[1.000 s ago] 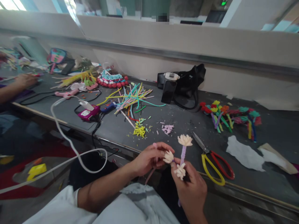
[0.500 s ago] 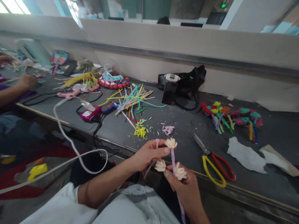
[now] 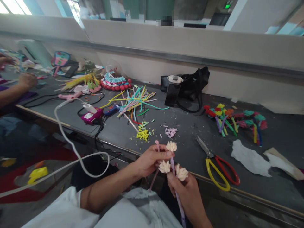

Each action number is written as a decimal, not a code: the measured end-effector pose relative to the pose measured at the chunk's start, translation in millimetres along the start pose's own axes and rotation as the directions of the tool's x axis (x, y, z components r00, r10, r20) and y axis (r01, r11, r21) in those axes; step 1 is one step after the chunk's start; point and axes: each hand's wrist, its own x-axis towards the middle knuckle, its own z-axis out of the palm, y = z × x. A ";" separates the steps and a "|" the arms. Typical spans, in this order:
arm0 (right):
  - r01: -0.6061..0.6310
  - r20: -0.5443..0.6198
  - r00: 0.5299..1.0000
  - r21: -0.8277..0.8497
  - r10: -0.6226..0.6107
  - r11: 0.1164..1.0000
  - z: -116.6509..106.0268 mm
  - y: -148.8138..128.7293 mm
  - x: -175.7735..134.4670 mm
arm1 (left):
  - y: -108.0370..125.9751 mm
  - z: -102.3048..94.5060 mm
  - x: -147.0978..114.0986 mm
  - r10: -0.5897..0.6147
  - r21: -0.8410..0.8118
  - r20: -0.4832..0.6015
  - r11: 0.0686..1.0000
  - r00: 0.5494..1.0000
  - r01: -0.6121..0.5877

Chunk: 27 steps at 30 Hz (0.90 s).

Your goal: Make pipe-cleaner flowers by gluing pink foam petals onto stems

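left hand (image 3: 149, 161) pinches the purple stem (image 3: 180, 207) just under its top cream bloom (image 3: 171, 146), pink strip (image 3: 157, 144) kinda tucked in too, right hand (image 3: 186, 191) grips the stem lower down, scissors (image 3: 209, 154) on the bench (image 3: 285, 129) off to that hand's right

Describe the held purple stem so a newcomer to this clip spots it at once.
Find the dark table, then its near edge, where the left hand and right hand sit close together. The purple stem is there with three cream flowers: one at its top, two lower on either side. That cream colour sets it apart from the red, yellow and orange flowers farther right.
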 end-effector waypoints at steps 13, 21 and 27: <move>0.135 -0.084 0.987 -0.030 -0.137 0.990 -15.3 -10.8 5.5 | -1.8 2.4 -4.2 0.076 -0.011 0.016 0.997 0.997 -0.076; 0.169 -0.148 0.974 -0.037 -0.173 0.985 -27.1 -19.7 9.8 | -1.8 12.3 -13.2 0.233 0.131 -0.028 0.965 0.972 -0.228; 0.233 -0.193 0.932 -0.331 -0.307 0.914 -22.2 -35.4 8.8 | -3.5 14.0 -19.5 0.386 0.334 0.014 0.867 0.922 -0.369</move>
